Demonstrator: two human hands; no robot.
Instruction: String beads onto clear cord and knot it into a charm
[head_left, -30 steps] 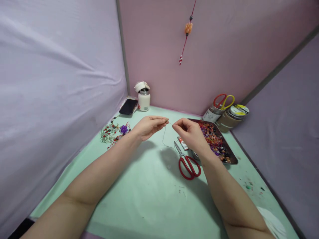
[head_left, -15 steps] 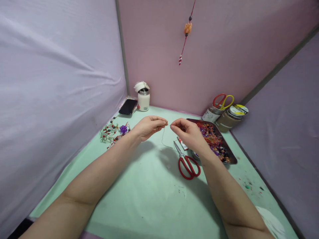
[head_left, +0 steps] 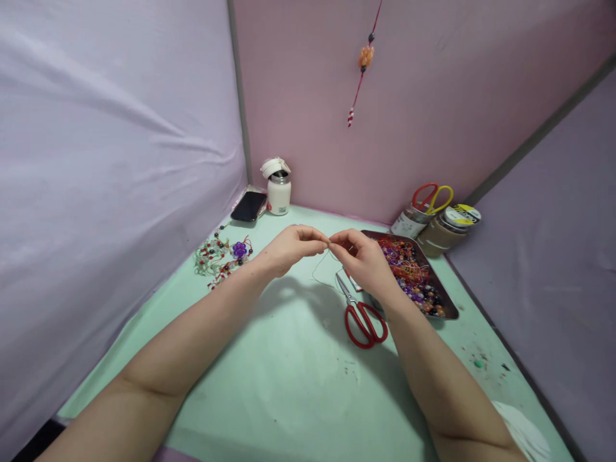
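Above the middle of the table, my left hand (head_left: pixel 299 247) and my right hand (head_left: pixel 362 258) meet at the fingertips, both pinched closed. A thin dark thread (head_left: pixel 314 272) hangs from the pinched fingertips and loops down toward the scissors. Whatever else may be between the fingers is too small to make out. Red-handled scissors (head_left: pixel 360 317) lie on the table just below my right hand, blades pointing up and left. Behind my right hand, a dark tray (head_left: pixel 448 301) holds tangled threads and many beads.
A white bottle (head_left: pixel 279 194) with its lid up and a black phone (head_left: pixel 249 206) stand at the back left. Beaded strings (head_left: pixel 212 255) lie at the left. At the back right are jars (head_left: pixel 439 236), one holding scissors. A beaded cord (head_left: pixel 366 56) hangs on the back wall.
My left hand has moved slightly right, closing the small gap, so the fingertips of both hands now touch. The thread's loop has shifted with them. The view has moved a little.
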